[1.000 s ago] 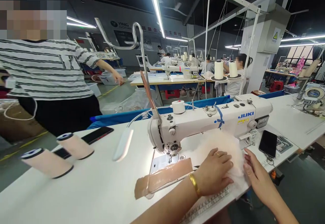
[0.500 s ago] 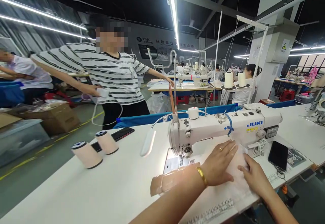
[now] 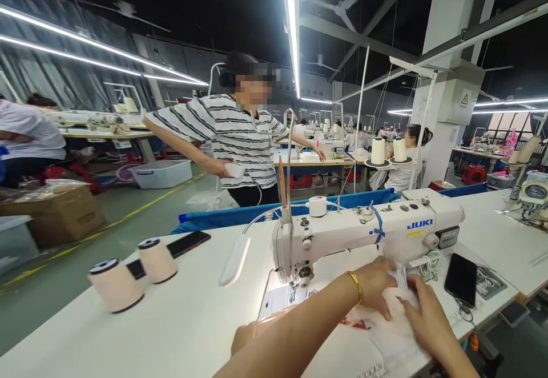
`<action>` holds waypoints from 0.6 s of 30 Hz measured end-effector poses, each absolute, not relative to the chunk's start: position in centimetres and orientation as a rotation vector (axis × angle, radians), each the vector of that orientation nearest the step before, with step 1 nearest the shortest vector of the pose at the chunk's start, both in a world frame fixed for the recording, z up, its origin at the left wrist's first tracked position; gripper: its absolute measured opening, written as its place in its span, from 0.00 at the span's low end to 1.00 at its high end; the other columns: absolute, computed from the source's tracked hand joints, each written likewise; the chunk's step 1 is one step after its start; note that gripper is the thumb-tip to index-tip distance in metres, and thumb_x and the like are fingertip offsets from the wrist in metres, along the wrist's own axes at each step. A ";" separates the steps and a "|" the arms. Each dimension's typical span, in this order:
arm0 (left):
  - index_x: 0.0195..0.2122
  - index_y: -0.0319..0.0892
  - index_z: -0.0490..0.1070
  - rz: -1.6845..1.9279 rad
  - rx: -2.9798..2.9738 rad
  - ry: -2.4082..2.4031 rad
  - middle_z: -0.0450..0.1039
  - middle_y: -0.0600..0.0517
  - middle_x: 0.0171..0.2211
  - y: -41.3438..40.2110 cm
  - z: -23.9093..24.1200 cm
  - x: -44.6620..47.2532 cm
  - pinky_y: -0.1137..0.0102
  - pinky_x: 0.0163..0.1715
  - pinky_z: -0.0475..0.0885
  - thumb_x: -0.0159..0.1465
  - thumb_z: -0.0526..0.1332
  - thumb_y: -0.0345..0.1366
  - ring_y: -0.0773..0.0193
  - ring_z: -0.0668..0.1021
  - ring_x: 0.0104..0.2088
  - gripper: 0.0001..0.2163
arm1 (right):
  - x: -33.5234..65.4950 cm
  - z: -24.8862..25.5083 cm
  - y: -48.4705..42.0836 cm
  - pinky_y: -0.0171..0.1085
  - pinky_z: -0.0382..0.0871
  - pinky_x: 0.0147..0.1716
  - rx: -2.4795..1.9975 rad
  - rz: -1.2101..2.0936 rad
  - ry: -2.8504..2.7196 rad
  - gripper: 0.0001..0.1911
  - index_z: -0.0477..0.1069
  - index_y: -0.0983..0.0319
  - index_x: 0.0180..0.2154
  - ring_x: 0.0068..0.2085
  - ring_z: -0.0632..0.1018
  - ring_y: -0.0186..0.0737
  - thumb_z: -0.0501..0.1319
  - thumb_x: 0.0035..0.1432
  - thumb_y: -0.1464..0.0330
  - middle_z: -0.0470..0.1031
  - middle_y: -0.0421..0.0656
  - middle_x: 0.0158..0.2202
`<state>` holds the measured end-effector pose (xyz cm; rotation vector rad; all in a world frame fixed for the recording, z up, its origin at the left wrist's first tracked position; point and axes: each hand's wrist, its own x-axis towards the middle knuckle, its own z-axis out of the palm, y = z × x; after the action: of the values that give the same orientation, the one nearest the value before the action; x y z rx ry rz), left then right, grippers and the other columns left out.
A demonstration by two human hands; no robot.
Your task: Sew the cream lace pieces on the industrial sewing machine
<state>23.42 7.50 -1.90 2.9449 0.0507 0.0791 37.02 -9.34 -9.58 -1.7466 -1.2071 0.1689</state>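
Observation:
A thin white fabric (image 3: 391,324) lies bunched on the sewing table, just in front of the arm of a white JUKI sewing machine (image 3: 355,229). My left hand (image 3: 377,286), with a gold bangle at the wrist, reaches across and has its fingers bent into the cloth. On the fabric's right side, my right hand (image 3: 428,312) grips it between thumb and curved fingers. Under my left forearm, a clear peach-tinted plastic piece (image 3: 248,332) is partly hidden near the lit needle area. Something red and flat (image 3: 355,324) shows beside the fabric.
Two peach thread cones (image 3: 115,286) and a dark phone (image 3: 188,245) sit at left. Another black phone (image 3: 460,278) lies at right near coiled white cord (image 3: 428,266). A co-worker in a striped shirt (image 3: 240,138) stands beyond the blue cloth trough (image 3: 240,215), holding a white object.
My left fingers have gone from lying flat to bent into the fabric, which is now more bunched. My view has turned a little left. The co-worker appears farther right, arm still outstretched.

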 end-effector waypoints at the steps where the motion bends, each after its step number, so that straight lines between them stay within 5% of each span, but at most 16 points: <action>1: 0.41 0.43 0.83 0.114 2.943 0.061 0.68 0.41 0.65 7.5 -2.0 23.1 0.55 0.60 0.72 0.47 0.82 0.50 0.37 0.71 0.63 0.24 | 36.8 -9.5 -9.1 0.50 0.73 0.55 -1.733 0.238 -1.229 0.25 0.69 0.58 0.56 0.54 0.80 0.55 0.59 0.56 0.65 0.80 0.51 0.52; 5: 0.43 0.42 0.82 0.198 2.942 0.042 0.59 0.41 0.72 7.3 -2.2 21.8 0.54 0.65 0.69 0.47 0.83 0.44 0.35 0.63 0.70 0.24 | 35.7 -9.0 -8.5 0.43 0.74 0.48 -1.608 0.467 -1.288 0.27 0.64 0.55 0.57 0.44 0.82 0.47 0.54 0.54 0.71 0.80 0.42 0.42; 10: 0.43 0.44 0.81 0.260 2.985 -0.081 0.61 0.41 0.72 6.9 -1.7 21.5 0.54 0.66 0.66 0.49 0.82 0.42 0.38 0.66 0.70 0.22 | 35.4 -8.7 -9.0 0.43 0.74 0.49 -1.500 0.418 -1.309 0.25 0.68 0.57 0.55 0.47 0.82 0.48 0.57 0.54 0.70 0.80 0.43 0.44; 13: 0.47 0.48 0.78 0.170 3.040 -0.027 0.79 0.46 0.54 6.2 -1.4 21.6 0.57 0.50 0.75 0.53 0.79 0.48 0.45 0.80 0.53 0.23 | 35.5 -8.7 -9.2 0.43 0.74 0.51 -1.456 0.423 -1.311 0.23 0.71 0.57 0.54 0.48 0.82 0.49 0.57 0.55 0.70 0.81 0.44 0.46; 15: 0.44 0.47 0.77 0.142 3.096 -0.005 0.81 0.49 0.42 5.7 -1.2 21.7 0.62 0.41 0.75 0.56 0.77 0.47 0.50 0.82 0.42 0.19 | 35.5 -8.7 -9.1 0.44 0.75 0.51 -1.417 0.456 -1.296 0.23 0.72 0.56 0.53 0.49 0.82 0.48 0.58 0.55 0.71 0.81 0.44 0.46; 18: 0.38 0.45 0.76 0.236 3.131 -0.010 0.80 0.49 0.37 5.2 -0.5 21.5 0.64 0.40 0.72 0.59 0.74 0.39 0.53 0.81 0.39 0.10 | 35.8 -9.1 -9.1 0.45 0.76 0.54 -1.333 0.488 -1.209 0.23 0.73 0.56 0.53 0.51 0.82 0.50 0.61 0.53 0.71 0.82 0.46 0.48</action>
<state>21.48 5.24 -0.51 3.1307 -0.0100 0.2362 35.79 -9.14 -9.09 -1.3327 -1.2085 0.4883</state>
